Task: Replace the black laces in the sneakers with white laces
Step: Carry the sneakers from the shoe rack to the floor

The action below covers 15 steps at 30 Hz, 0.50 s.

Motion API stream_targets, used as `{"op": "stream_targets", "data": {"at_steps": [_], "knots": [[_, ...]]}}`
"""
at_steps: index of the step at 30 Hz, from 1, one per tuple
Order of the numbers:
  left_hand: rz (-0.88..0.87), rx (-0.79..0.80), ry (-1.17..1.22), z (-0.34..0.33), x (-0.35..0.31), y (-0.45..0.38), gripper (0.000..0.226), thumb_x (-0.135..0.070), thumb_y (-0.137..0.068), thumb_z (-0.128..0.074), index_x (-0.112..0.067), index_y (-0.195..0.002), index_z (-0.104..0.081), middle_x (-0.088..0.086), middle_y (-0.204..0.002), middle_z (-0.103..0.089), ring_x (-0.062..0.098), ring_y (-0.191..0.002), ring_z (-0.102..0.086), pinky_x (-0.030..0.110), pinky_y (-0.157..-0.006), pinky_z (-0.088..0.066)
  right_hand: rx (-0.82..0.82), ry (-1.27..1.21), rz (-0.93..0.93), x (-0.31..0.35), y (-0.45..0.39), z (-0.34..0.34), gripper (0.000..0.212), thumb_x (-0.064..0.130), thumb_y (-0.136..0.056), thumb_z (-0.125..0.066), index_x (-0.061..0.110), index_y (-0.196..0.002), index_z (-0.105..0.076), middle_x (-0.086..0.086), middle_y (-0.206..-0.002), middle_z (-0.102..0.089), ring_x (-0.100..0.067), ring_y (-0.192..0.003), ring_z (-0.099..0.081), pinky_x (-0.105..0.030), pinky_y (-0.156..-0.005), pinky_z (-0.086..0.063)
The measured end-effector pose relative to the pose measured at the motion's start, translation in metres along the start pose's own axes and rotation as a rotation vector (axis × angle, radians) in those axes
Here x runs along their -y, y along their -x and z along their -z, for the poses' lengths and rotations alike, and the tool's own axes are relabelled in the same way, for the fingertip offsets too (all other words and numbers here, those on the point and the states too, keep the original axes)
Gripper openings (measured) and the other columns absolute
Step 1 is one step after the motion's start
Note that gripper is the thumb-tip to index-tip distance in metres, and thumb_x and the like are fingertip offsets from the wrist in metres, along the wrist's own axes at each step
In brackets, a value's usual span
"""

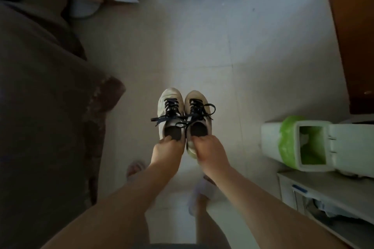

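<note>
Pale tiled floor (202,46) across the frame; white bin (311,143) at right. Centre: two pale sneakers (172,103) side by side, black laces (194,111) threaded. Left hand (167,150) and right hand (208,150), each clamped on one heel.

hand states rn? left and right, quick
Left hand: gripping the heel of the left sneaker, fingers curled into its opening.
Right hand: gripping the heel of the right sneaker, same way.
</note>
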<state>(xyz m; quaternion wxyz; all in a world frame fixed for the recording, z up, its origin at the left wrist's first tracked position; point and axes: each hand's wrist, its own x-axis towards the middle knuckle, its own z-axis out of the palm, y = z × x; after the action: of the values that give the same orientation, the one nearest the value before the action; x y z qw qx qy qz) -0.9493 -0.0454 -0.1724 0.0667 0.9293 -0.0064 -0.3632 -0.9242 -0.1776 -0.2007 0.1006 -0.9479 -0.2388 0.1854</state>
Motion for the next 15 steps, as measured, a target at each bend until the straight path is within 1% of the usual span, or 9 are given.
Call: {"op": "stream_targets", "data": {"at_steps": [5,6,8,9,10,11,13,14,15], "knots": [[0.002,0.017,-0.040,-0.092,0.009,-0.047,0.052,-0.002,-0.087,-0.047,-0.015,-0.137,-0.041,0.006,-0.117,-0.058,0.025,-0.110,-0.054,0.029,-0.088,-0.043,-0.057,-0.041,0.009,-0.017,-0.003,-0.109,0.039,-0.013,-0.036,-0.070,0.014,-0.061,-0.057,0.000,-0.051,-0.055,-0.023,-0.046,-0.053,-0.022,-0.046,-0.037],[-0.013,-0.002,-0.062,-0.114,0.014,-0.059,0.052,-0.006,-0.082,-0.055,-0.015,-0.133,-0.048,0.005,-0.108,-0.062,0.023,-0.104,-0.057,0.029,-0.085,-0.045,-0.060,-0.045,0.007,-0.021,-0.005,-0.134,0.041,-0.013,-0.035,-0.069,0.014,-0.063,-0.058,0.000,-0.051,-0.055,-0.023,-0.047,-0.053,-0.023,-0.047,-0.038],[-0.014,-0.106,-0.154,-0.161,0.026,-0.085,0.056,-0.018,-0.045,-0.081,-0.019,-0.100,-0.073,-0.002,-0.067,-0.065,0.017,-0.073,-0.063,0.028,-0.069,-0.052,-0.081,-0.060,0.001,-0.029,-0.012,-0.187,0.042,-0.013,-0.036,-0.070,0.015,-0.067,-0.060,0.001,-0.054,-0.055,-0.022,-0.049,-0.054,-0.024,-0.049,-0.040],[-0.047,-0.121,-0.146,-0.187,0.030,-0.100,0.059,-0.013,-0.027,-0.083,-0.016,-0.085,-0.076,-0.002,-0.051,-0.058,0.018,-0.059,-0.060,0.031,-0.065,-0.055,-0.095,-0.071,0.005,-0.034,-0.015,-0.213,0.038,-0.011,-0.042,-0.067,0.014,-0.069,-0.060,0.000,-0.055,-0.056,-0.022,-0.051,-0.054,-0.025,-0.051,-0.040],[-0.068,-0.150,-0.160,-0.210,0.035,-0.114,0.062,-0.007,-0.021,-0.082,-0.012,-0.083,-0.076,0.000,-0.046,-0.055,0.020,-0.054,-0.059,0.039,-0.069,-0.058,-0.113,-0.075,0.011,-0.038,-0.018,-0.237,0.031,-0.008,-0.049,-0.061,0.014,-0.072,-0.062,0.000,-0.056,-0.056,-0.022,-0.052,-0.054,-0.025,-0.053,-0.040],[-0.077,-0.087,-0.164,-0.227,0.039,-0.126,0.064,-0.005,-0.029,-0.082,-0.006,-0.093,-0.074,0.003,-0.051,-0.058,0.023,-0.060,-0.062,0.049,-0.082,-0.055,-0.140,-0.069,0.018,-0.042,-0.022,-0.261,0.028,-0.003,-0.054,-0.053,0.013,-0.074,-0.063,0.000,-0.057,-0.056,-0.022,-0.053,-0.054,-0.025,-0.055,-0.041],[-0.133,-0.053,-0.138,-0.245,0.046,-0.148,0.062,-0.002,-0.068,-0.066,-0.001,-0.128,-0.053,0.012,-0.086,-0.067,0.028,-0.095,-0.061,0.055,-0.113,-0.022,-0.164,-0.048,0.011,-0.049,-0.030,-0.298,0.032,0.006,-0.060,-0.039,0.012,-0.076,-0.066,0.001,-0.058,-0.057,-0.021,-0.055,-0.056,-0.025,-0.058,-0.041],[-0.128,-0.069,-0.162,-0.261,0.049,-0.161,0.060,0.000,-0.079,-0.053,-0.002,-0.137,-0.042,0.012,-0.098,-0.065,0.029,-0.106,-0.055,0.050,-0.118,-0.006,-0.175,-0.046,0.000,-0.053,-0.034,-0.315,0.034,0.008,-0.062,-0.035,0.012,-0.076,-0.066,0.001,-0.059,-0.057,-0.020,-0.056,-0.056,-0.024,-0.060,-0.039],[-0.131,-0.112,-0.153,-0.273,0.051,-0.173,0.058,-0.001,-0.079,-0.053,-0.003,-0.136,-0.043,0.010,-0.097,-0.066,0.028,-0.105,-0.056,0.047,-0.118,-0.003,-0.189,-0.047,-0.008,-0.057,-0.039,-0.331,0.034,0.010,-0.064,-0.033,0.013,-0.075,-0.065,0.001,-0.059,-0.057,-0.020,-0.057,-0.056,-0.023,-0.062,-0.036]]}}
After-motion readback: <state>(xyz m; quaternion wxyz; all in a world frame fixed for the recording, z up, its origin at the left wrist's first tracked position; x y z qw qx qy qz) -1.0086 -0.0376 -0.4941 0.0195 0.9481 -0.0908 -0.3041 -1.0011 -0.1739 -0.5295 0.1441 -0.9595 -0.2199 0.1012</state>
